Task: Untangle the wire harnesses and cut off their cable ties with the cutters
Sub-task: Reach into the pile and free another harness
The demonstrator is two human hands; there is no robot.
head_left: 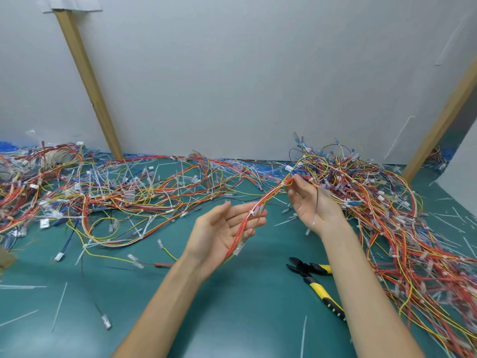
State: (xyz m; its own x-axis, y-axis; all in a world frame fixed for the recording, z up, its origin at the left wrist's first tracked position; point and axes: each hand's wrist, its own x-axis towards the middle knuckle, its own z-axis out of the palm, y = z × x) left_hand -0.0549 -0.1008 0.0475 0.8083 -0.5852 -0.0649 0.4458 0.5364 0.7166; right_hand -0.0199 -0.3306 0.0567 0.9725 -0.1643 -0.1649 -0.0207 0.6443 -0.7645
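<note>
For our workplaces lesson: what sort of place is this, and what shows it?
Probably a wire-harness rework bench: heaps of coloured wire harnesses on a green mat, cutters lying ready, snipped cable ties scattered about.

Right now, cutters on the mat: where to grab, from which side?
I'd grip the yellow-black handles, coming from the near right. The cutters lie flat, jaws pointing far-left, handles splayed toward the person; the right forearm crosses one handle.
</note>
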